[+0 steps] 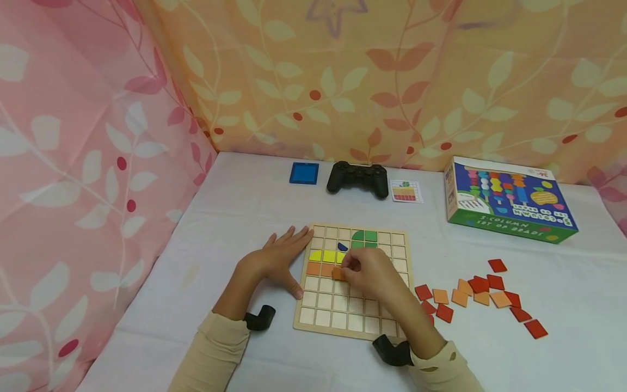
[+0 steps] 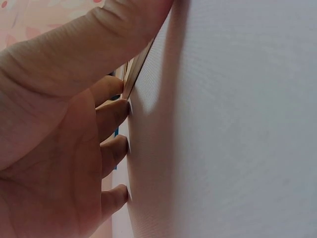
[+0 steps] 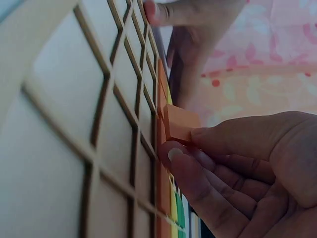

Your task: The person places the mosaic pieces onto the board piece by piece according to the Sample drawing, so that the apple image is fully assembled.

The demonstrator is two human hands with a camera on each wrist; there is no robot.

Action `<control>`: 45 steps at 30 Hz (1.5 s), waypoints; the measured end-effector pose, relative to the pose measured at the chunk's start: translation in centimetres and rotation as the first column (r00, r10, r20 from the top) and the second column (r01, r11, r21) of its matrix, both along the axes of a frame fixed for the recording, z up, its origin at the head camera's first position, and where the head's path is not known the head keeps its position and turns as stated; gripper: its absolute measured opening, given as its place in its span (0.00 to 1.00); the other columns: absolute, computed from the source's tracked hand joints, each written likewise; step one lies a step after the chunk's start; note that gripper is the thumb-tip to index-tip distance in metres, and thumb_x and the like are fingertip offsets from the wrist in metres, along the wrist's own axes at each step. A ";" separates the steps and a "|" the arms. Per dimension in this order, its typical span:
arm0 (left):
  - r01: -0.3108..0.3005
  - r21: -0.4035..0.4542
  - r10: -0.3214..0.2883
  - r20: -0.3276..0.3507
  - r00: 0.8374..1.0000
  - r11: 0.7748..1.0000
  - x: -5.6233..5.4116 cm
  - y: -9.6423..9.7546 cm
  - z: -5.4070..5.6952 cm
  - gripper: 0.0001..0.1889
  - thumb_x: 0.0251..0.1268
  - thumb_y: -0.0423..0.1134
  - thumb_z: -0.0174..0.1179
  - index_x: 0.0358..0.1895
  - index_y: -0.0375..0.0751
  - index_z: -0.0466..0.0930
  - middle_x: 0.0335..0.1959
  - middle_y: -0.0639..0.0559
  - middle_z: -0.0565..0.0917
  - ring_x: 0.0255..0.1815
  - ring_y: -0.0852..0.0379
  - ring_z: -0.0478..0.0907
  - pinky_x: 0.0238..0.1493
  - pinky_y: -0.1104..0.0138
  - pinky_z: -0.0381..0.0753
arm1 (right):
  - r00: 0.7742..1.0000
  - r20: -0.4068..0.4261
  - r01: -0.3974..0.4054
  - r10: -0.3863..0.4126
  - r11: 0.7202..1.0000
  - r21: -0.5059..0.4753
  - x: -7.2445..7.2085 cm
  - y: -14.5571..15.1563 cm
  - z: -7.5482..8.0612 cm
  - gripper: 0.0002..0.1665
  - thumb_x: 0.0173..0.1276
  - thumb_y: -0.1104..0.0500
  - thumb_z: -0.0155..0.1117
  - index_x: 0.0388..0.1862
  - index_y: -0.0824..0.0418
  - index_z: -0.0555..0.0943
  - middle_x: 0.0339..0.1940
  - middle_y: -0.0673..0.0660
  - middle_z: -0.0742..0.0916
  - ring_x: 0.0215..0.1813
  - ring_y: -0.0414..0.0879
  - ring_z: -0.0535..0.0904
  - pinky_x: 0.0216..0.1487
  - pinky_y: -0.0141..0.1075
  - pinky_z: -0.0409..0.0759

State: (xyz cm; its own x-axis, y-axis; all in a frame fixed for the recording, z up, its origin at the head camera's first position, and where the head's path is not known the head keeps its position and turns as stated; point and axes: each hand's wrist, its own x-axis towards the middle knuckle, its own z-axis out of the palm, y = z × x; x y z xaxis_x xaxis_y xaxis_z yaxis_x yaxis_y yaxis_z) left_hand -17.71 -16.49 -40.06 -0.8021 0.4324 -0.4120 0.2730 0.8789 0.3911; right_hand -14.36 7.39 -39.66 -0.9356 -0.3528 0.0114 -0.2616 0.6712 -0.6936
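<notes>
A square orange tile [image 3: 181, 123] is pinched between the thumb and fingers of my right hand [image 1: 369, 271]. It is tilted just over the wooden grid board [image 1: 307, 321], at the row of orange tiles [image 1: 313, 268]. Above that row lie yellow tiles [image 1: 329, 256], and green pieces [image 1: 370, 236] sit near the board's top. A small dark blue piece [image 1: 342, 246] lies askew between them. My left hand [image 1: 274, 262] is spread along the board's left edge, its fingers extended and thumb apart. The right hand hides part of the board in the head view.
Loose red tiles [image 1: 497, 265] and orange tiles [image 1: 441, 296] are scattered right of the board. Behind it lie a blue square tray [image 1: 304, 173], a black game controller [image 1: 357, 178] and a pattern card [image 1: 406, 191]. A bead set box [image 1: 509, 201] stands at back right.
</notes>
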 end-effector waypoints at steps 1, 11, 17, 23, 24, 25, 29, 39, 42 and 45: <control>0.001 0.003 -0.001 0.001 1.000 1.000 0.0 0.0 0.0 0.73 0.31 0.60 0.83 0.83 0.55 0.41 0.83 0.57 0.42 0.82 0.51 0.31 0.77 0.47 0.32 | 1.000 -0.001 -0.001 0.001 1.000 -0.004 0.0 -0.5 -0.1 0.09 0.62 0.64 0.73 0.24 0.56 0.82 0.21 0.45 0.80 0.28 0.40 0.74 0.32 0.36 0.76; 0.003 0.012 -0.003 0.005 1.000 1.000 0.2 -0.1 0.4 0.73 0.32 0.59 0.83 0.83 0.54 0.41 0.83 0.56 0.42 0.82 0.51 0.31 0.77 0.46 0.32 | 0.995 -0.101 0.005 -0.004 1.000 0.005 0.5 -3.0 -0.8 0.08 0.62 0.65 0.72 0.25 0.57 0.82 0.20 0.44 0.80 0.24 0.39 0.73 0.27 0.33 0.75; 0.009 0.015 -0.009 0.009 1.000 1.000 0.2 0.0 0.6 0.72 0.33 0.59 0.83 0.83 0.54 0.41 0.83 0.56 0.42 0.82 0.51 0.31 0.76 0.46 0.32 | 0.998 -0.061 0.022 -0.023 0.999 -0.030 0.4 -2.9 -0.9 0.09 0.63 0.65 0.72 0.25 0.56 0.83 0.21 0.44 0.80 0.26 0.39 0.74 0.30 0.34 0.76; 0.019 0.018 -0.019 0.014 1.000 1.000 0.1 0.1 0.5 0.72 0.33 0.59 0.83 0.83 0.53 0.40 0.83 0.56 0.41 0.82 0.51 0.31 0.77 0.46 0.32 | 0.999 -0.020 0.033 -0.034 0.997 -0.063 0.2 -2.7 -0.7 0.09 0.62 0.63 0.73 0.24 0.55 0.83 0.21 0.44 0.81 0.28 0.39 0.76 0.33 0.36 0.78; 0.021 0.013 -0.021 0.012 1.000 1.000 0.1 0.1 0.5 0.73 0.33 0.59 0.83 0.83 0.54 0.40 0.83 0.56 0.41 0.82 0.51 0.31 0.77 0.46 0.32 | 0.999 -0.012 0.036 -0.037 0.997 -0.070 0.2 -2.8 -0.7 0.09 0.62 0.63 0.74 0.24 0.55 0.83 0.22 0.44 0.81 0.29 0.39 0.76 0.33 0.36 0.78; 0.020 0.012 -0.020 0.012 1.000 1.000 0.1 0.0 0.5 0.73 0.33 0.59 0.83 0.83 0.54 0.40 0.83 0.56 0.41 0.82 0.51 0.31 0.77 0.47 0.32 | 0.999 -0.006 0.035 -0.035 0.997 -0.075 0.2 -3.0 -0.6 0.09 0.62 0.63 0.74 0.24 0.54 0.83 0.22 0.44 0.81 0.29 0.39 0.76 0.33 0.36 0.78; 0.007 0.013 -0.008 0.012 1.000 1.000 0.2 0.0 0.5 0.72 0.34 0.57 0.83 0.83 0.53 0.41 0.82 0.56 0.41 0.82 0.51 0.31 0.76 0.46 0.31 | 0.999 -0.027 -0.035 0.034 0.998 -0.048 0.5 -4.4 -0.7 0.09 0.63 0.64 0.72 0.24 0.55 0.83 0.20 0.44 0.80 0.27 0.40 0.74 0.30 0.33 0.76; -0.007 0.021 0.007 0.007 1.000 1.000 0.2 0.0 0.4 0.71 0.34 0.56 0.83 0.83 0.53 0.43 0.82 0.56 0.42 0.82 0.50 0.31 0.76 0.45 0.31 | 0.962 -0.222 -0.095 0.157 0.958 0.269 2.0 -6.2 -0.3 0.09 0.60 0.65 0.74 0.21 0.59 0.86 0.23 0.49 0.79 0.24 0.41 0.72 0.25 0.32 0.74; -0.009 0.024 0.008 0.010 1.000 1.000 0.2 0.1 0.4 0.71 0.34 0.56 0.83 0.83 0.53 0.43 0.82 0.56 0.42 0.82 0.50 0.31 0.76 0.45 0.31 | 0.960 -0.224 -0.102 0.167 0.956 0.276 2.2 -6.0 -0.4 0.07 0.59 0.65 0.75 0.23 0.59 0.88 0.23 0.49 0.82 0.27 0.42 0.77 0.29 0.33 0.78; -0.006 0.022 0.006 0.006 1.000 1.000 0.2 0.1 0.4 0.71 0.33 0.56 0.83 0.83 0.53 0.42 0.82 0.55 0.42 0.82 0.50 0.31 0.76 0.45 0.32 | 0.953 -0.223 -0.136 0.205 0.947 0.290 2.7 -5.4 0.0 0.05 0.57 0.67 0.75 0.24 0.58 0.90 0.23 0.48 0.84 0.29 0.42 0.79 0.30 0.33 0.80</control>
